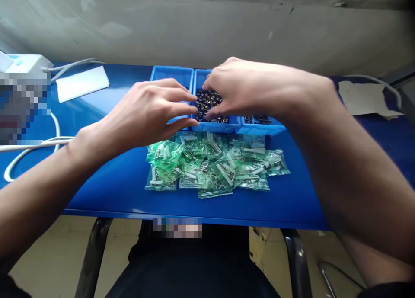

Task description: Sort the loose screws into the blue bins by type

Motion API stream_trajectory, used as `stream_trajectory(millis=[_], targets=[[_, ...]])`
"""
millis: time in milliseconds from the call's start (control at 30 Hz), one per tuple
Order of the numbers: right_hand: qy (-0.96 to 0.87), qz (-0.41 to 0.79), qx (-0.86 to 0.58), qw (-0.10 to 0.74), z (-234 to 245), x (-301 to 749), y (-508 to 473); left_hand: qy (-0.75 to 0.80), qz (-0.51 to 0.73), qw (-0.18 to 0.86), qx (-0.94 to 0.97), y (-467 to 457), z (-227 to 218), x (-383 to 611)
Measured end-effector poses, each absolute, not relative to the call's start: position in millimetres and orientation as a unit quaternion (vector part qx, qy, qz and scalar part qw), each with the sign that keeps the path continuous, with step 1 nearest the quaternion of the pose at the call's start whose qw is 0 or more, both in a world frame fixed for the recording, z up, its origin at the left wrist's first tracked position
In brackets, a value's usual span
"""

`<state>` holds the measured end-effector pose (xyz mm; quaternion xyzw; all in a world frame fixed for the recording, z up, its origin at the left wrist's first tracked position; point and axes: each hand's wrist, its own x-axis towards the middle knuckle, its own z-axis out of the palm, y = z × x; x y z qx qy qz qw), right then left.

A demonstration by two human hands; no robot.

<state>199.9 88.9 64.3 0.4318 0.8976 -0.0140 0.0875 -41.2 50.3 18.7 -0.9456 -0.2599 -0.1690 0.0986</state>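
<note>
My left hand [154,110] hovers over the left blue bin [172,73], its fingers stretched out and spread. Its fingertips reach the near left side of the middle blue bin [218,127]. Small dark metallic parts [207,102], too small to name, lie heaped in that middle bin. From the right, my right hand [241,88] arches over the same bin, thumb and fingers apart around the heap; nothing shows between them. The right blue bin [264,129], partly hidden under my right wrist, holds some similar small parts [257,119].
Several green-tinted clear packets [223,170] with white and metal pieces are piled before the bins on the blue table [113,185]. A white card [82,84], white cables [55,125] and a white device [32,65] are at left. Paper [363,98] lies at right.
</note>
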Motion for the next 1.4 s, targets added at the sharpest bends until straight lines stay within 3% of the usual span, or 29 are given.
stream_trajectory(millis=[267,433,967,1400], targets=[[0.9,-0.006,0.422,0.106,38,180,106,-0.278,-0.186,0.085,-0.939,57,7,-38],[0.894,-0.067,0.421,0.139,46,184,108,-0.281,-0.202,0.062,-0.936,58,5,-37],[0.888,-0.227,0.393,0.072,44,189,109,-0.292,-0.235,0.097,-0.922,45,-3,-36],[0.889,-0.216,0.402,0.04,65,217,123,-0.282,-0.234,0.143,-0.92,31,-14,-43]])
